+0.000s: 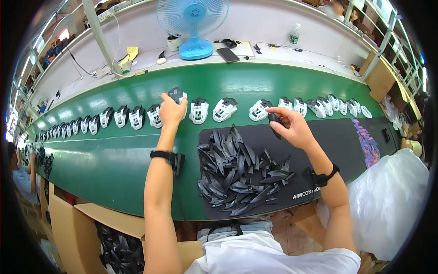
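My left hand (173,111) reaches over the row and is closed on a mouse shell (176,94), whose dark top shows beyond the fingers. In my right hand (294,129), a curved black plastic side piece (274,124) is pinched between thumb and fingers. Close by that hand lies a white-and-black mouse shell (260,110) of the row. Between my forearms, a heap of curved black plastic pieces (237,176) covers the left part of a black mat (328,137).
A row of mouse shells (137,118) runs across the green table (114,160). Behind stand a blue fan (195,48), a phone (227,55) and a bottle (294,35). A cardboard box (73,226) holds black parts; a plastic bag (388,201) hangs right. Another person (23,176) sits far left.
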Tool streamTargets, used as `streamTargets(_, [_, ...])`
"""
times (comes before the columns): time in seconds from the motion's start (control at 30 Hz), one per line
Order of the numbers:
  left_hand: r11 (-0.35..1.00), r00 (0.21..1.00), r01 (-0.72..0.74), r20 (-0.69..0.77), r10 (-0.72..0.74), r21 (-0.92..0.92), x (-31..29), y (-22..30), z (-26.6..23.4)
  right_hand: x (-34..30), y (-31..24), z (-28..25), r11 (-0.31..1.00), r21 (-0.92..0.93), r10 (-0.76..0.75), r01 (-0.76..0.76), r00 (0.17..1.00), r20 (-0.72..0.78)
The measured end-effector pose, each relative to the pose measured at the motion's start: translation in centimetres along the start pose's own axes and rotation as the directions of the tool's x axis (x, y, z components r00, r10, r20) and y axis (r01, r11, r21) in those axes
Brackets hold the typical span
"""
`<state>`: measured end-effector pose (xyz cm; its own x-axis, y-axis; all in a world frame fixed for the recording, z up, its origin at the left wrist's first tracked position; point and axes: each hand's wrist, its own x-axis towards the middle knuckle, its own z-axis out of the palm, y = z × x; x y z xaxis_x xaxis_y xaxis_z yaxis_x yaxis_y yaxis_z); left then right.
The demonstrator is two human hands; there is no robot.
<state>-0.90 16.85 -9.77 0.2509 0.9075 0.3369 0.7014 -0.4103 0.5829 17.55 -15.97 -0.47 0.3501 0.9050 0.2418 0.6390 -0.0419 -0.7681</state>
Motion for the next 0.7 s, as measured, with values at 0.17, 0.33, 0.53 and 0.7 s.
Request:
streamTargets(0.17, [0.302,0.916,0.181,0.272,0.294,-0.936,-6.2,8.3,-3.7,1.5,-2.8,1.5,0.676,0.736,0.204,0.023,0.955,-0.217])
streamTargets(0.33, [0.027,0.934,0.285,0.284,0.216,-0.958,-12.4,15.1,-5.7,3.6,-5.9,5.6,0.651,0.731,0.201,0.205,0.882,-0.427])
streamTargets(0.53, [0.186,0.973,0.042,0.083,0.215,-0.982,-14.2,16.4,-5.0,4.4,-3.6,8.0,0.836,0.462,0.019,0.296,0.826,-0.564])
streamTargets(0.7, [0.265,0.953,-0.085,0.000,0.305,-0.961,-13.8,16.4,-5.0,4.7,-2.6,7.0,0.803,0.549,0.024,0.233,0.907,-0.420])
